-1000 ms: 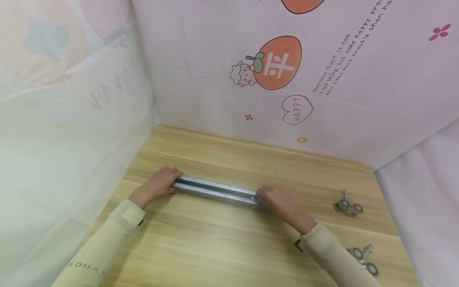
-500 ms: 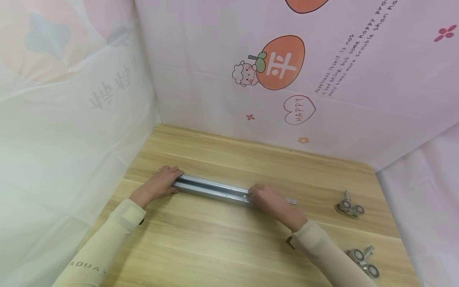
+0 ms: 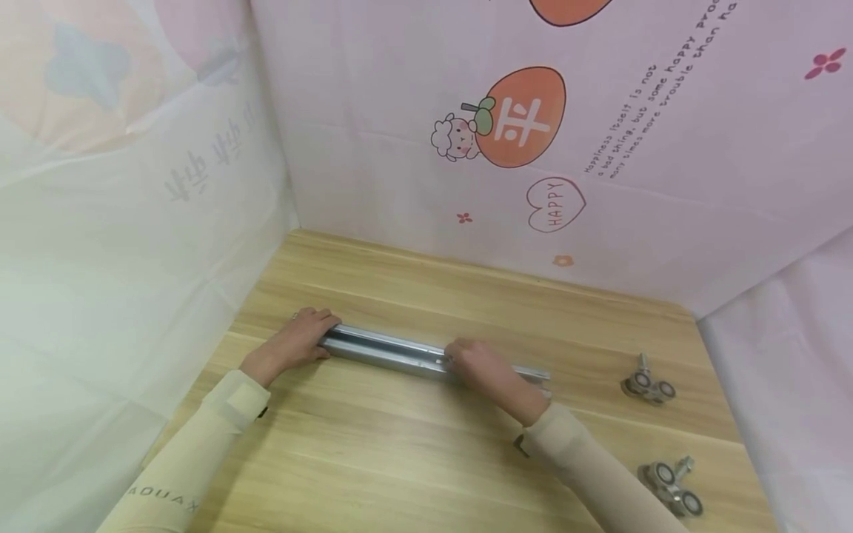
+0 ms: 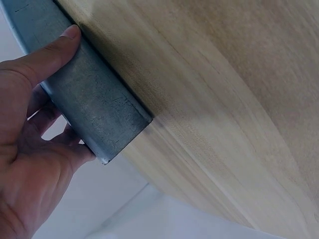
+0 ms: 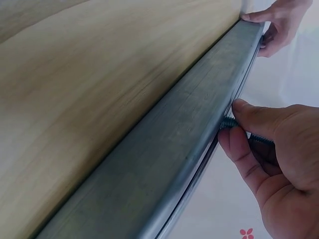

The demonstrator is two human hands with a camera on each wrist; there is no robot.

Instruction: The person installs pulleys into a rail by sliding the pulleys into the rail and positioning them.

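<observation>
A grey metal channel rail [image 3: 393, 352] lies on the wooden tabletop [image 3: 373, 459], its slotted side up. My left hand [image 3: 303, 337] grips its left end; in the left wrist view the thumb lies along one side wall of the rail [image 4: 94, 94] and the fingers reach across the other. My right hand [image 3: 483, 368] is over the rail right of its middle. In the right wrist view its thumb and fingers pinch a threaded bolt [image 5: 228, 122] that sticks out of the slot. Whatever the bolt joins inside the rail is hidden.
Two roller trolleys with threaded bolts lie to the right, a farther trolley [image 3: 648, 386] and a nearer trolley [image 3: 673, 490] close beside my right sleeve [image 3: 586, 459]. Printed pale cloth walls [image 3: 400, 185] enclose the table at the back and both sides.
My right hand has slid leftward along the rail with the bolt, uncovering the rail's right end. The left hand stays at the left end, and the rail has not visibly moved.
</observation>
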